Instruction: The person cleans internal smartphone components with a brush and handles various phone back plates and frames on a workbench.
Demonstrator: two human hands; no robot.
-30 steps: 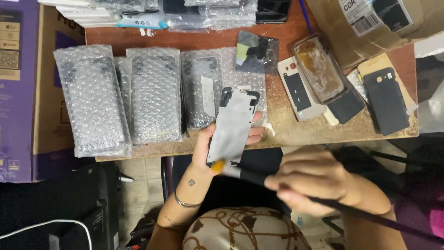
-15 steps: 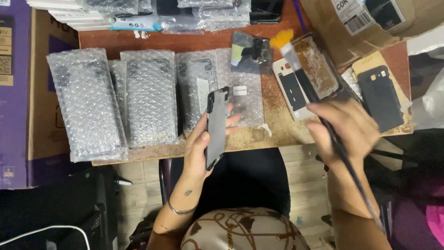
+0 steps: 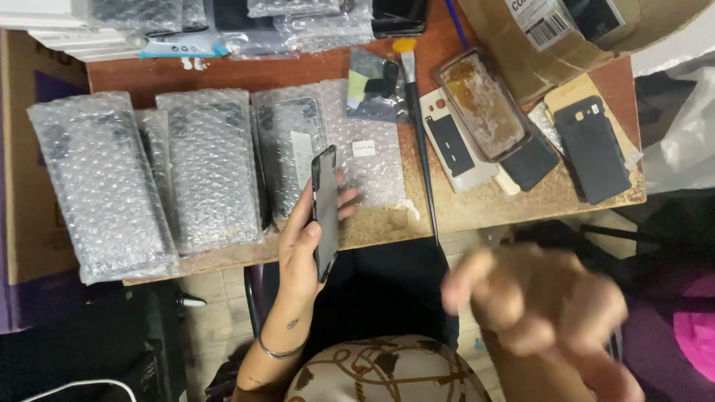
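Observation:
My left hand (image 3: pixel 302 242) grips a thin phone panel (image 3: pixel 325 208) edge-on to the camera, its dark rim facing me, just over the front edge of the wooden table (image 3: pixel 298 71). My right hand (image 3: pixel 544 305) is blurred, held in the air below the table's front edge with fingers loosely curled and nothing in it. A long black-handled brush (image 3: pixel 418 141) with a yellow tip lies on the table by itself, between the bubble-wrap packs and the loose phone parts.
Several bubble-wrapped packs (image 3: pixel 212 167) lie side by side on the table's left half. Phone back covers (image 3: pixel 592 149) and a framed panel (image 3: pixel 482 104) sit at the right. A cardboard box (image 3: pixel 566 37) stands at the far right corner, another box (image 3: pixel 30 149) on the left.
My right hand put the brush down on the table and pulled back toward me, empty. My left hand turned the panel from flat-on to edge-on.

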